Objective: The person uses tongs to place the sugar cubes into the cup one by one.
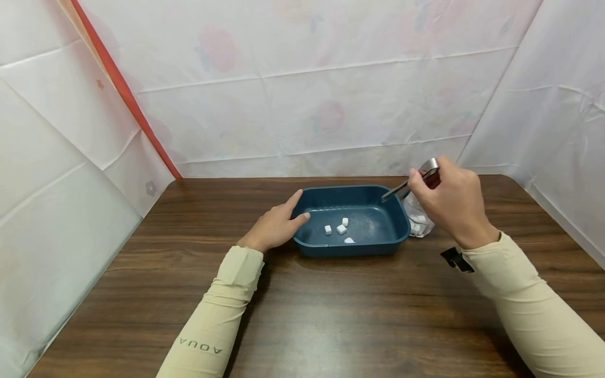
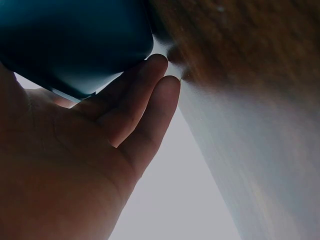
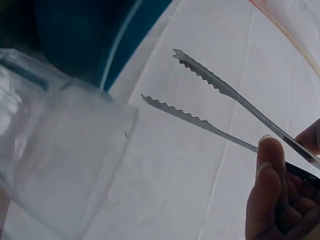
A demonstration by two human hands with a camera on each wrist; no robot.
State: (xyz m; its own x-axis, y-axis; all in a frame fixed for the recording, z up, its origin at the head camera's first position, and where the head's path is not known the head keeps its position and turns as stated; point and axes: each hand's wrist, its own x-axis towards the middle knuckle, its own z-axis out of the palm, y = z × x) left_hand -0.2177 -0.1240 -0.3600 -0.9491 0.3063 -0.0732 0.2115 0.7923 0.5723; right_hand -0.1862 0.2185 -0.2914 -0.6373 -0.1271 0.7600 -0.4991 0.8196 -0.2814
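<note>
A dark blue tray (image 1: 396, 210) sits at the middle of the brown table and holds several small white cubes (image 1: 341, 229). My left hand (image 1: 274, 227) rests with straight fingers (image 2: 145, 95) against the tray's left wall (image 2: 75, 45). Above the tray's right rim, my right hand (image 1: 451, 202) grips metal tongs (image 1: 402, 186). Their toothed arms (image 3: 200, 95) stand apart with nothing between them. A clear cup (image 1: 417, 220) with white cubes in it stands just right of the tray, below my right hand; it also appears in the right wrist view (image 3: 60, 160).
The wooden table (image 1: 331, 315) is walled in by white sheets (image 1: 307, 94) at the back and on both sides. A red strip (image 1: 123, 89) runs down the left corner. Bare tabletop lies in front of the tray.
</note>
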